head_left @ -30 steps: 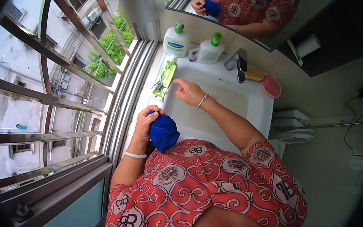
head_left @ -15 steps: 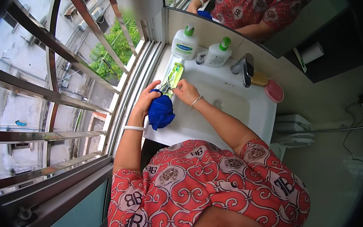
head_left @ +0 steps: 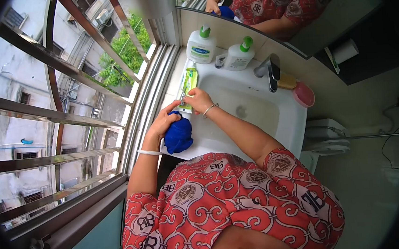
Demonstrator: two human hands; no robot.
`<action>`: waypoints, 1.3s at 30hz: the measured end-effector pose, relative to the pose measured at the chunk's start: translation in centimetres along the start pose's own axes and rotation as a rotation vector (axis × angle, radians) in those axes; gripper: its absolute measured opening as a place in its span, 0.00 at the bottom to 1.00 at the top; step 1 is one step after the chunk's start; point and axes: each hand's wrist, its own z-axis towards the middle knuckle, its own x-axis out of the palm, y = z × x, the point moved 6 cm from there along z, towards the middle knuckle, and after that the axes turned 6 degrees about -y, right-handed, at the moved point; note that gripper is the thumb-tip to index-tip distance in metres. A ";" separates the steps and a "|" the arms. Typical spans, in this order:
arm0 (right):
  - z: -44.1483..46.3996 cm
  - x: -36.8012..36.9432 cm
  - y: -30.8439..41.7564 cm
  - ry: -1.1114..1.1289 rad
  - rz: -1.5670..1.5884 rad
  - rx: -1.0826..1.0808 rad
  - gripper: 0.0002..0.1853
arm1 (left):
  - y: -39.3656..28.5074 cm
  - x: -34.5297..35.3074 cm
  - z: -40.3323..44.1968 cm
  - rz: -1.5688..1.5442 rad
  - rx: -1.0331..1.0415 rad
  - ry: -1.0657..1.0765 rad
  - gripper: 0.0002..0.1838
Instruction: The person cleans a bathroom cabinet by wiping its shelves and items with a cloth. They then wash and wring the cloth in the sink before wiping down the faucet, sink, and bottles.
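Note:
My left hand (head_left: 165, 119) is closed around a bunched blue cloth (head_left: 178, 134) at the left rim of the sink. Its index finger reaches toward the fingers of my right hand (head_left: 198, 100), which are pinched together close by. A small shiny metallic piece shows between the two hands, too small to name. Beneath and beyond the fingertips lies a green and white squeeze tube (head_left: 189, 80) on the sink's left ledge, its lower end partly covered by my right fingers.
A white sink (head_left: 237, 124) has a metal faucet (head_left: 270, 72) at its back. Two white pump bottles (head_left: 201, 48) with green tops and a small tube (head_left: 220, 61) stand behind. A pink soap dish (head_left: 303, 94) sits at right. Window bars (head_left: 53, 112) run along the left.
The hands and blue cloth sit slightly lower in view. The dark metallic piece that stuck up between the hands is now mostly hidden by the fingers, and more of the green tube shows.

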 end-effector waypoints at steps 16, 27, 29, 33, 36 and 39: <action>-4.0 -3.2 -0.3 0.328 0.653 0.099 0.14 | -0.8 1.1 -3.2 -0.075 0.114 0.041 0.40; -16.1 -34.0 3.2 -0.117 0.912 -0.367 0.12 | -4.3 6.5 -4.3 -0.080 0.179 0.168 0.40; -17.3 -40.1 2.5 -0.322 0.947 -0.435 0.08 | -3.6 7.1 -3.5 -0.067 0.173 0.196 0.40; -17.2 -47.3 0.1 -0.582 1.006 -0.420 0.06 | -2.9 8.6 -3.0 -0.048 0.175 0.242 0.39; -16.3 -50.5 -0.1 -0.749 0.674 -0.329 0.06 | -2.4 9.1 -2.7 -0.039 0.164 0.256 0.39; -15.7 -51.9 0.5 -0.783 0.644 -0.324 0.07 | -2.5 9.6 -2.9 -0.036 0.166 0.244 0.38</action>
